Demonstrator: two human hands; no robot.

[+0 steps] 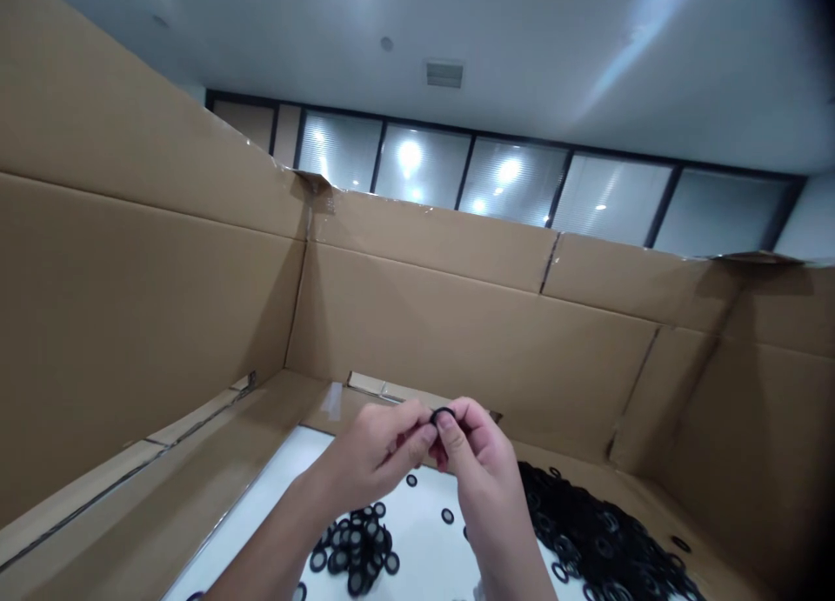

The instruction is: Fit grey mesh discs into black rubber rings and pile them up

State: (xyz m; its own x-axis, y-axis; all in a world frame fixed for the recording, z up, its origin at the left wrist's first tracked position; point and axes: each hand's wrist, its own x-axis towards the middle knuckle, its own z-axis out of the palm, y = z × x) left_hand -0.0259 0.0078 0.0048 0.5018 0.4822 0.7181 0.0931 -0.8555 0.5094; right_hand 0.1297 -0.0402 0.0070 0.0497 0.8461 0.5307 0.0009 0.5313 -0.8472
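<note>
My left hand [378, 449] and my right hand [486, 470] meet over a white surface. Between their fingertips they pinch a small black ring [444, 411], its upper rim showing above my right thumb. Whether anything sits inside the ring cannot be made out. Below my left hand lies a small heap of black rings with pale centres [356, 544]. To the right of my right forearm spreads a larger pile of black rings [604, 536], partly hidden by that arm.
Tall cardboard walls [424, 314] surround the white board [417, 540] on the left, back and right. A few loose rings [447, 516] lie between the two heaps. One ring [680, 544] rests on cardboard at the far right. Clear tape [332, 401] sticks near the back-left corner.
</note>
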